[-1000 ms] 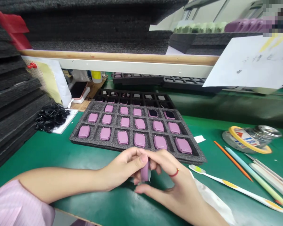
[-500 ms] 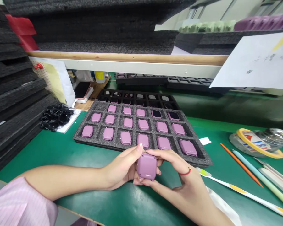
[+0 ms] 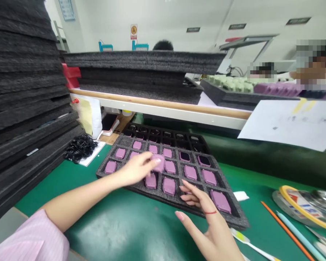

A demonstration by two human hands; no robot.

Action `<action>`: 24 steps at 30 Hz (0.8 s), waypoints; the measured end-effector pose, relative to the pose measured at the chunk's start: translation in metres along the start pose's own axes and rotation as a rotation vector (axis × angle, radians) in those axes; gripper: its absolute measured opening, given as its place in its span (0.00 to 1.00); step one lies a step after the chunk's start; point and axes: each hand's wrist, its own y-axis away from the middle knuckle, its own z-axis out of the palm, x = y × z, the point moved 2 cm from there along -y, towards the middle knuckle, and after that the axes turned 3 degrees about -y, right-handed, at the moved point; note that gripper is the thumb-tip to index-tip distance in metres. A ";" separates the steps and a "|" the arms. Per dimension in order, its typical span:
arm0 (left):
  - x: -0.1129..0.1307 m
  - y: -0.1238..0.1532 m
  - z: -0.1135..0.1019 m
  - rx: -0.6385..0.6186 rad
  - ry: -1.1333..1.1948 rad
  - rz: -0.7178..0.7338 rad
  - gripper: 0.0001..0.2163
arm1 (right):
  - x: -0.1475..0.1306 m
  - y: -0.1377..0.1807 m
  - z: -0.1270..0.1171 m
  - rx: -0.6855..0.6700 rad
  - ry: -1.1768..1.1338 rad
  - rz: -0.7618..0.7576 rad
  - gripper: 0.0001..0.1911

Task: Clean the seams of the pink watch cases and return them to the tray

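Observation:
My left hand (image 3: 136,169) is over the grey foam tray (image 3: 235,217), fingers closed on a purple watch body (image 3: 158,162) held above the tray's middle rows. The tray holds several more purple watch bodies (image 3: 220,201) in its pockets, two of them screen-up. My right hand (image 3: 203,221) hovers at the tray's near edge, fingers spread and holding nothing, with a red thread on one finger.
Stacks of black foam sheets (image 3: 21,108) rise on the left and on the shelf (image 3: 157,105) behind. A pile of black rings (image 3: 80,146) lies left of the tray. A tape roll (image 3: 304,206), a metal dish and pencils (image 3: 288,232) lie at right. Other people sit beyond the shelf.
The right hand let go of the watch body and opened. The left hand carried it forward over the tray. The camera tilted upward.

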 end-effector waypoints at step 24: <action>-0.098 -0.045 -0.073 0.426 -0.326 0.038 0.11 | 0.104 -0.186 -0.004 -0.746 0.477 0.160 0.16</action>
